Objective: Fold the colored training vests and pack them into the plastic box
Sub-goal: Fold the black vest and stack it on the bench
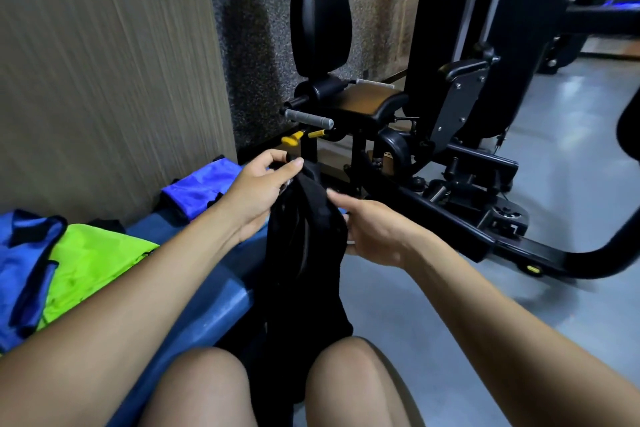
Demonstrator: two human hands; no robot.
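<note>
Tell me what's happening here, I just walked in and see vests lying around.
A seated person holds a black vest up in front of their knees, the left hand pinching its top and the right hand gripping its side. A green vest and two blue vests lie on the blue bench. No plastic box is in view.

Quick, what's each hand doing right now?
Left hand: pinches the top of the black vest.
Right hand: grips the black vest's right edge.

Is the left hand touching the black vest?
Touching. The head view shows the left hand pinching the top edge of the black vest between thumb and fingers.
</note>
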